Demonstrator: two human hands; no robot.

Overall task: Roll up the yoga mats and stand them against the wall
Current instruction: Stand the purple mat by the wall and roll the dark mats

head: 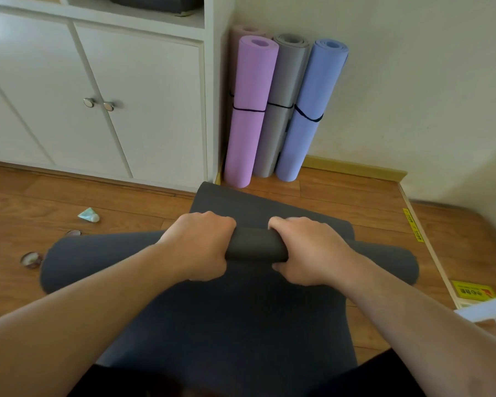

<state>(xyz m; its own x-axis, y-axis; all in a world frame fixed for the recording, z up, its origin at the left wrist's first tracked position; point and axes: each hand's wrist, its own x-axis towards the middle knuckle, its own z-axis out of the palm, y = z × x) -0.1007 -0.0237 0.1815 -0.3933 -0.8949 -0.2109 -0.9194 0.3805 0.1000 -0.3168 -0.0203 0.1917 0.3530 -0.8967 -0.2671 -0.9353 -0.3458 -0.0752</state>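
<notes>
Both hands curl round the rolled part of the dark grey mat [255,245], left hand [201,245] and right hand [309,250] close together at its middle; the mat lies on the wooden floor [341,196]; the purple mat [249,116], grey mat [281,110] and blue mat [309,110] stand rolled against the wall [413,81] beside the white cabinet [141,96].

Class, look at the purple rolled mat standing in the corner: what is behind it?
Behind the purple mat the top of a pinkish rolled mat shows, standing in the corner by the wall. The rest of it is covered.
</notes>
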